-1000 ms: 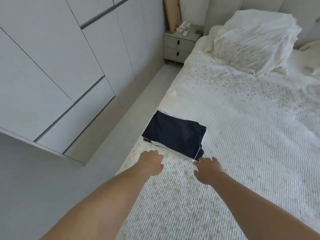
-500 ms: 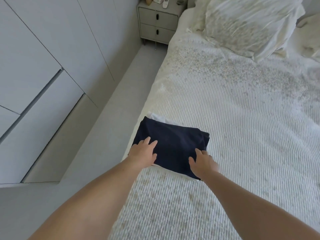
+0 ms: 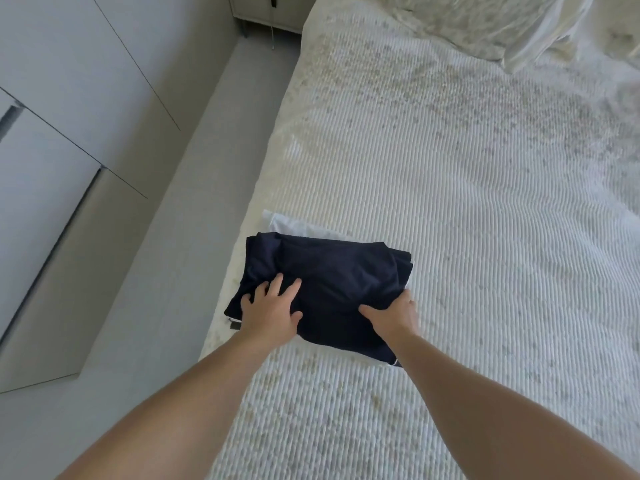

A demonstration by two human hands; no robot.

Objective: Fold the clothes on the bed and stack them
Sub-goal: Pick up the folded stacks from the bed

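The left hand [image 3: 272, 306] is pressing flat, fingers spread, on the folded navy garment [image 3: 329, 271]; the right hand [image 3: 391, 311] is gripping its right edge (fingers tucked under). It is lying over a white garment [image 3: 294, 225] near the bed [image 3: 450, 202] edge; squaring both edges should be keeping the 2-piece stack tidy.

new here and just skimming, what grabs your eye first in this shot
A folded navy garment near the bed's left edge, lying on a white garment. The left hand lies spread on it; the right hand grips its right edge.
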